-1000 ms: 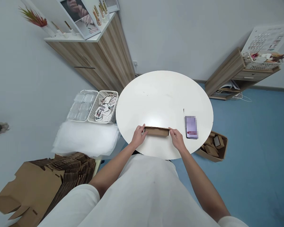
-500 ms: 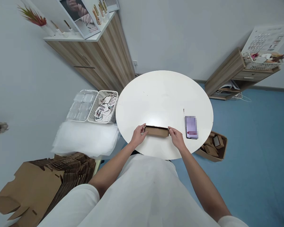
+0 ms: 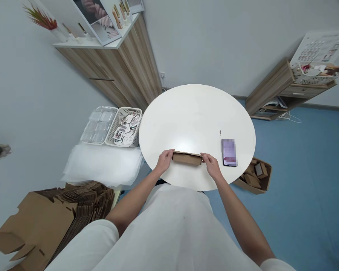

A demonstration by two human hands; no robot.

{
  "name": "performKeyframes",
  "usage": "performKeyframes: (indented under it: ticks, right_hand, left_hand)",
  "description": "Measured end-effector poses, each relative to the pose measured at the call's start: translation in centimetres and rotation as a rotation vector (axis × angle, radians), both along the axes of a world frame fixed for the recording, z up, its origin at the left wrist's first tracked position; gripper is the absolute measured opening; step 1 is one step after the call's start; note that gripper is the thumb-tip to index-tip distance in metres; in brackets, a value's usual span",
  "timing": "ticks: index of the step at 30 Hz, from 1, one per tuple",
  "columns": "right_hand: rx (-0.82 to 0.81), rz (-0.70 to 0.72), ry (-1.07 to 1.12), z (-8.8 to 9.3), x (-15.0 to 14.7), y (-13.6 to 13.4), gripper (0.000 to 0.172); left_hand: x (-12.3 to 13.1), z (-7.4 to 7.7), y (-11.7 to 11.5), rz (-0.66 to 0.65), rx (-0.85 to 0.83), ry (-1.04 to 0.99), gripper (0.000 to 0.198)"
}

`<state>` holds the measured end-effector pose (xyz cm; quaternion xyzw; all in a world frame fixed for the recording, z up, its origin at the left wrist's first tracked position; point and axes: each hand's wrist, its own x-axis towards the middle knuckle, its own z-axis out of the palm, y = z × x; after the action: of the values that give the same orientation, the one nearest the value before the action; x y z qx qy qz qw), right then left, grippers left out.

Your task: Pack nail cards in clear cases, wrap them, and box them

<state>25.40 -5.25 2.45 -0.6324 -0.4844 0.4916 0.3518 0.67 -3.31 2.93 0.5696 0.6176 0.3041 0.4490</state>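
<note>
A long, narrow brown cardboard box [image 3: 187, 159] sits at the near side of the round white table [image 3: 192, 113]. My left hand [image 3: 164, 160] is closed on its left end, with thumb and fingers at the upper corner. At the opposite end, my right hand [image 3: 210, 164] pinches the upper right corner. Along the far top edge a dark gap shows under a thin cardboard edge. The inside of the box is hidden from here. To the right of my right hand lies a phone [image 3: 229, 152] with a purple, blurred screen.
Left of the table are a white basket of printed cards [image 3: 109, 140], clear plastic trays [image 3: 98, 124], translucent sheets [image 3: 101, 163] and stacked flat cardboard [image 3: 45, 222]. An open carton [image 3: 267, 180] of small boxes stands on the floor at right. Wooden cabinets [image 3: 130, 64] stand behind.
The cardboard edge along the top of the box has shifted slightly, and a pale strip now shows there. My left thumb has moved up off the front face. Both hands stay at the ends.
</note>
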Motion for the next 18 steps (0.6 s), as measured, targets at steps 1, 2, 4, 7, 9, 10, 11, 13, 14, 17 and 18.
performKeyframes:
  ticks: [1,2,4,7,9,10,11,13,14,17,18]
  right_hand:
    - [-0.011,0.001,0.005,0.1,0.0,0.0,0.048]
    - [-0.020,0.001,0.011,0.1,0.0,0.0,0.047]
    - [-0.029,-0.004,0.025,0.2,0.0,0.0,0.044]
    - [-0.034,0.001,0.044,0.2,0.1,0.0,0.041]
    - [-0.037,0.008,0.044,0.1,0.1,0.0,0.041]
    - [-0.037,0.010,0.042,0.1,0.2,0.0,0.041]
    - [-0.037,0.009,0.039,0.0,0.2,-0.1,0.041]
    - [-0.040,0.009,0.036,-0.1,0.3,-0.2,0.041]
    - [-0.044,0.013,0.036,-0.1,0.3,-0.2,0.041]
    - [-0.074,0.029,0.034,-0.3,0.4,-0.5,0.041]
    - [-0.086,0.033,0.034,-0.3,0.4,-0.5,0.041]
  left_hand:
    - [0.0,-0.1,0.0,0.006,-0.012,-0.009,0.041]
    - [-0.1,-0.3,0.1,0.010,-0.021,-0.017,0.041]
    - [-0.2,-0.6,0.2,0.013,-0.034,-0.032,0.041]
    - [-0.3,-1.3,0.2,0.012,-0.057,-0.063,0.038]
    - [-0.5,-1.6,0.2,0.015,-0.076,-0.078,0.038]
    - [-0.6,-1.7,0.2,0.014,-0.085,-0.081,0.038]
    - [-0.6,-1.8,0.2,0.013,-0.090,-0.081,0.038]
    - [-0.7,-1.8,0.1,0.010,-0.090,-0.076,0.038]
    - [-0.8,-1.8,0.1,0.003,-0.088,-0.074,0.038]
    - [-0.9,-1.7,0.0,-0.017,-0.082,-0.061,0.036]
    - [-1.0,-1.6,-0.1,-0.021,-0.083,-0.053,0.035]
